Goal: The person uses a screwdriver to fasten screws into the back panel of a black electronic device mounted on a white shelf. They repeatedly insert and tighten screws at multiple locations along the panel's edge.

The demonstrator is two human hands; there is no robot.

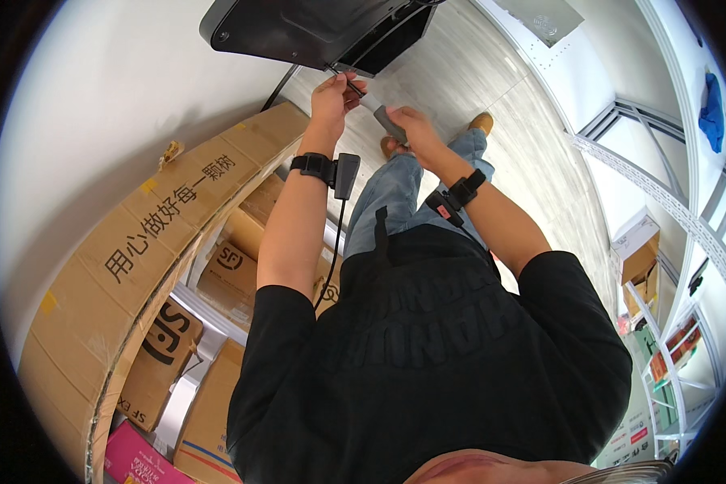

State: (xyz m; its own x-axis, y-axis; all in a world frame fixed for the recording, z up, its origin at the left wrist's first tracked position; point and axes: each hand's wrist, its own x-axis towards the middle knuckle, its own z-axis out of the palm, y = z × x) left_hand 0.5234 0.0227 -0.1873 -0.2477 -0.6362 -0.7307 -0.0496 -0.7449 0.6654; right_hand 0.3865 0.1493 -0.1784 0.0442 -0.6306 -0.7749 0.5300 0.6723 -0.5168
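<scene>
A large black panel [286,28] with a rounded corner and small screws along its edge stands at the top of the view. Just below that edge, my left hand [329,103] pinches a thin dark rod [356,89], whose upper end reaches the panel's lower edge. My right hand [415,129] is closed around a grey-handled tool [389,123], slightly lower and to the right. A pale section lies between handle and rod; whether they form one tool I cannot tell. Black straps with small devices circle both wrists.
To the left, a long cardboard sheet [157,194] borders a shelf of brown boxes [165,355] and a pink box [141,456]. White metal racks [661,185] stand at the right. My shoes [481,123] are on the pale wood-look floor [540,161].
</scene>
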